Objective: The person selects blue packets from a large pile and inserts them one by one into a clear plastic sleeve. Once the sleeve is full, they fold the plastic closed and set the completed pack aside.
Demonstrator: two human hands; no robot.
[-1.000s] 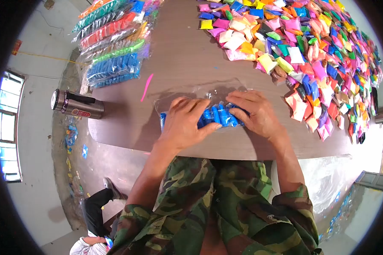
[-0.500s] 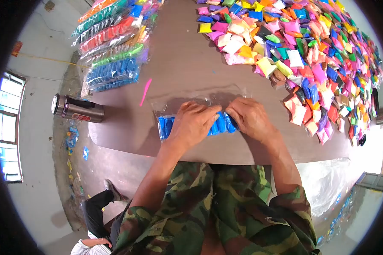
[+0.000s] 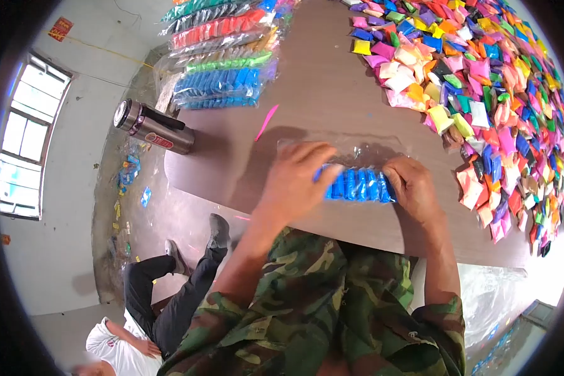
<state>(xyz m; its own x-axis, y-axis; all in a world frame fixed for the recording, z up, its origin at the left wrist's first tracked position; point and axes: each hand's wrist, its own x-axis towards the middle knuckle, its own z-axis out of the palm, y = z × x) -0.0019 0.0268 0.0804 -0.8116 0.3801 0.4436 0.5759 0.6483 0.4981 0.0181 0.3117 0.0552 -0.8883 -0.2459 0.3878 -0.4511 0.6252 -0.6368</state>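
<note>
A clear plastic bag [image 3: 376, 149] lies on the table in front of me, with a row of blue packets [image 3: 359, 185] inside. My right hand [image 3: 415, 187] is closed on the bag's right end, thumb and forefinger pressed together at its edge. Over the left part of the bag is my left hand [image 3: 299, 178], smeared by motion. It covers the left end of the row, and whether its fingers grip the plastic cannot be made out.
Filled bags of coloured packets [image 3: 216, 84] are stacked at the back left. A steel thermos [image 3: 163, 133] stands at the left edge, near a pink strip [image 3: 267, 122]. Loose colourful packets [image 3: 476, 113] cover the right side. A person [image 3: 128, 332] sits at lower left.
The view has swung left, so everything sits further right. My left hand has shifted off part of the row, showing more blue packets. My right hand stays at the bag's right end.
</note>
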